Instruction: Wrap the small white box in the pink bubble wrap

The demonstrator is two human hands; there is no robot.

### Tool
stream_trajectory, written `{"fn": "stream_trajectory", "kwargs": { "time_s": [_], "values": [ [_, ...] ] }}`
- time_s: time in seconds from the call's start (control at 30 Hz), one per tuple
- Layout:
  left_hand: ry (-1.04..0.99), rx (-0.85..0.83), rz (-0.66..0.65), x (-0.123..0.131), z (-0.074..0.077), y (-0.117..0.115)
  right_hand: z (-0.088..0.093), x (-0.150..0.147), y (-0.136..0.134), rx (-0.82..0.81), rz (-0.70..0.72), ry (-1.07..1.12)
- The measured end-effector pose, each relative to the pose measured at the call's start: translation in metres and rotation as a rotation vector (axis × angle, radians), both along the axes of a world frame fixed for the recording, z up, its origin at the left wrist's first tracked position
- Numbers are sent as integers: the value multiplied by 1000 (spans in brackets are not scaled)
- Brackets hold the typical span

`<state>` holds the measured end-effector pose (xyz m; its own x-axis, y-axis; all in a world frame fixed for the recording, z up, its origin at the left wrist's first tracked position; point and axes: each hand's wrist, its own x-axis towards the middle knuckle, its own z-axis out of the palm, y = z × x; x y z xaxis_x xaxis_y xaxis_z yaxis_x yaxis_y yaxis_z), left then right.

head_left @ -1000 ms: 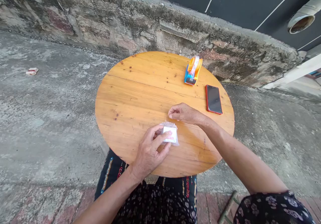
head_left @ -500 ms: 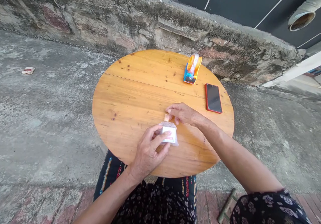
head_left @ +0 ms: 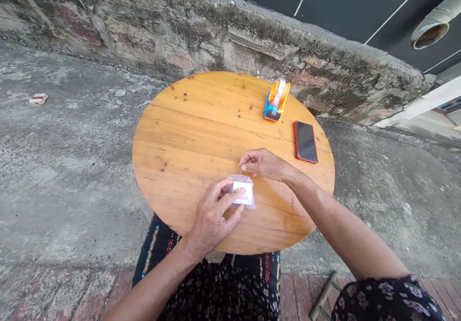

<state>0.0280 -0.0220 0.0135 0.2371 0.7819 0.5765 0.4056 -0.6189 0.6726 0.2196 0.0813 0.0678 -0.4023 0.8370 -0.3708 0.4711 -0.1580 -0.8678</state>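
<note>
A small white box with reddish print lies near the front of the round wooden table, in a clear plastic wrapper. My left hand grips it from the left, with the thumb and fingers on its face and edges. Just beyond the wrapper's far edge, my right hand is closed in a pinch, thumb against forefinger. Whatever those fingertips hold is too small or see-through to make out.
An orange and blue tape dispenser stands at the table's far right. Closer in lies a phone in a red case. Behind the table runs a rough stone wall. A crumpled packet is on the ground at left.
The small pale orange strip seen under my right fingers at the wrapper's far edge no longer shows. My right fingers have drawn closer together; my left hand keeps its hold.
</note>
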Motion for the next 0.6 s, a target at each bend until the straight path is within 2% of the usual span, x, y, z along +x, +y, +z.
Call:
{"fn": "stream_trajectory", "kwargs": {
  "time_s": [0.33, 0.6],
  "values": [
    [14, 12, -3, 0, -2, 1, 2, 0, 0, 83, -1, 0],
    [8, -14, 6, -1, -1, 0, 9, -3, -8, 279, 107, -200]
  ]
}}
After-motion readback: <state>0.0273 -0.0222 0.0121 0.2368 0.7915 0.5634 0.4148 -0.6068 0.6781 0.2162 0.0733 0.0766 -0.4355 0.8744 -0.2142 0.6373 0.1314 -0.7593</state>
